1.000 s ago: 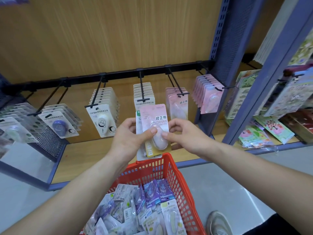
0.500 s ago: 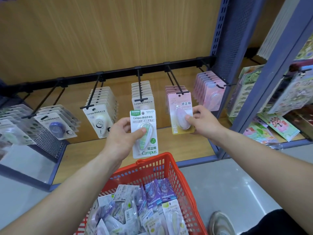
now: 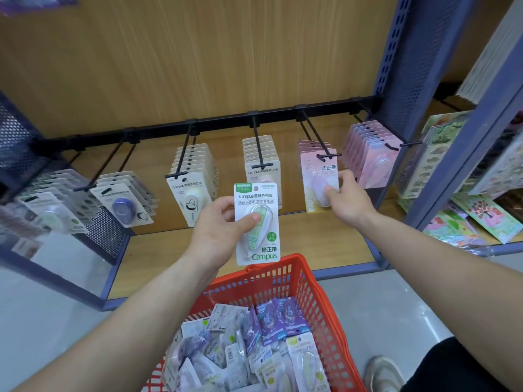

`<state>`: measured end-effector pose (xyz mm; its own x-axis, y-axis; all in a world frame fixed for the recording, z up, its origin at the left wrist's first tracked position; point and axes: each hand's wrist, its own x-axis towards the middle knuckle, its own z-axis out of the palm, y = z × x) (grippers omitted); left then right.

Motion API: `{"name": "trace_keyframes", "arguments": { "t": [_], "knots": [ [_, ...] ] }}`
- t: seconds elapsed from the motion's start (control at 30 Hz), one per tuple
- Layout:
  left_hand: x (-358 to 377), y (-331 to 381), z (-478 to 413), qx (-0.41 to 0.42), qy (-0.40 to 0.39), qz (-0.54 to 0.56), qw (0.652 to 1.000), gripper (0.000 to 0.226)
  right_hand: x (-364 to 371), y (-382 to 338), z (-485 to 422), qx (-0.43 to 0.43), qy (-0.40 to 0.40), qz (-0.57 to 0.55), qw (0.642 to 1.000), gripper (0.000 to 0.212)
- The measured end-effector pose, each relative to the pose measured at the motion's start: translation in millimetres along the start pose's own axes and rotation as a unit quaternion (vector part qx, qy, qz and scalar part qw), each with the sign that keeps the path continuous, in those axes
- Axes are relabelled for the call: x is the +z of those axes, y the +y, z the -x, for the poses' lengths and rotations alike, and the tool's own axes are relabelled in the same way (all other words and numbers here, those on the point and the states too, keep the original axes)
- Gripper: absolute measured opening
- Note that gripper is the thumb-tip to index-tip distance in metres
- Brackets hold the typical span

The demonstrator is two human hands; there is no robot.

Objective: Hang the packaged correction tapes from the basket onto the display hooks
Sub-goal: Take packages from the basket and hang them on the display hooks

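Observation:
My left hand (image 3: pixel 220 227) grips a white and green Campus correction tape pack (image 3: pixel 257 222), upright above the red basket (image 3: pixel 325 304). My right hand (image 3: pixel 346 198) pinches a pink correction tape pack (image 3: pixel 318 176) at the front of the fourth display hook (image 3: pixel 322 148); the hook's tip shows at the card's top. The basket holds several loose packaged tapes (image 3: pixel 249 349). A black rail (image 3: pixel 215 124) carries several hooks, each with a row of packs.
Blue metal shelf uprights (image 3: pixel 407 66) stand at the right, with sticker sheets (image 3: pixel 486 219) beyond. A blue perforated panel (image 3: pixel 22 154) is at the left. The wooden shelf board (image 3: pixel 283 239) lies below the hooks. A shoe (image 3: pixel 382 374) shows on the grey floor.
My right hand has carried the pink pack from in front of my left hand up and right to the fourth hook. My left hand keeps the green pack.

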<state>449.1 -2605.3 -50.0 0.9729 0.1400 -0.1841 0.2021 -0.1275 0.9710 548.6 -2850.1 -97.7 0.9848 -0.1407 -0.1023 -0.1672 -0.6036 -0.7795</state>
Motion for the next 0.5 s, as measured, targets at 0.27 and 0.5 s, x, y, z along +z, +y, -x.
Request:
{"name": "trace_keyframes", "arguments": {
  "t": [0.27,0.5],
  "knots": [
    [-22.6,6.2,12.2,0.004,0.000,-0.004,1.000,0.029,12.0,-3.7,10.3,0.045,-0.066,0.171,0.982,0.058],
    [-39.7,11.8,32.0,0.021,0.000,-0.010,1.000,0.026,22.6,-52.9,63.7,-0.093,-0.160,0.213,0.959,0.042]
  ]
}}
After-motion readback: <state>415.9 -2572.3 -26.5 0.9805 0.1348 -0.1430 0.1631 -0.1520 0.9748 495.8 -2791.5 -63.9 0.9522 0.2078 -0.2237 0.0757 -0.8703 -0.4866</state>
